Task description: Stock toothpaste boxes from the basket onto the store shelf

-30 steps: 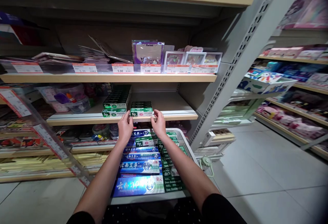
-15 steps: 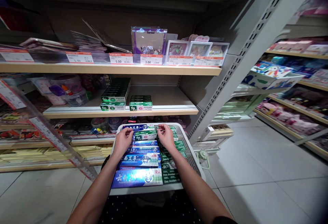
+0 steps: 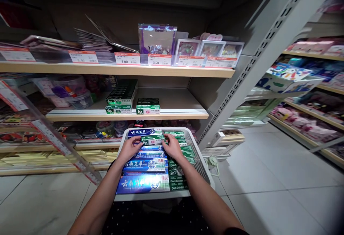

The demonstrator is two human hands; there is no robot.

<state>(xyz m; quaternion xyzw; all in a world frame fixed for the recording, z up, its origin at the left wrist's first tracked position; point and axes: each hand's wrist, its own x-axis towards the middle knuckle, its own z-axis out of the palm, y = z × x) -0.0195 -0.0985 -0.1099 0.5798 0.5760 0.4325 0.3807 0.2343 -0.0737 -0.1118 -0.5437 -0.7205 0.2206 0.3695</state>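
Note:
A green-and-white Doc.Golden toothpaste box (image 3: 152,140) is held lengthwise between my two hands, above the contents of a white plastic basket (image 3: 145,197). My left hand (image 3: 130,149) has its fingertips closed on the box's left end. At the right end, my right hand (image 3: 172,146) grips it with curled fingers. Beneath and nearer to me lie several blue toothpaste boxes (image 3: 142,183) in the basket's left part. Green toothpaste boxes (image 3: 177,184) fill its right part, partly covered by my right forearm.
Ahead, a shelf (image 3: 177,100) bears a longer green box stack (image 3: 122,93) and a shorter green box stack (image 3: 148,106). Plastic tubs (image 3: 77,93) stand to their left. A price-tagged shelf edge (image 3: 161,69) runs above; a slotted grey post (image 3: 239,75) rises at right.
My hands and the toothpaste box have come slightly nearer to me within the basket. My fingers now wrap its ends more closely. The view has shifted a little.

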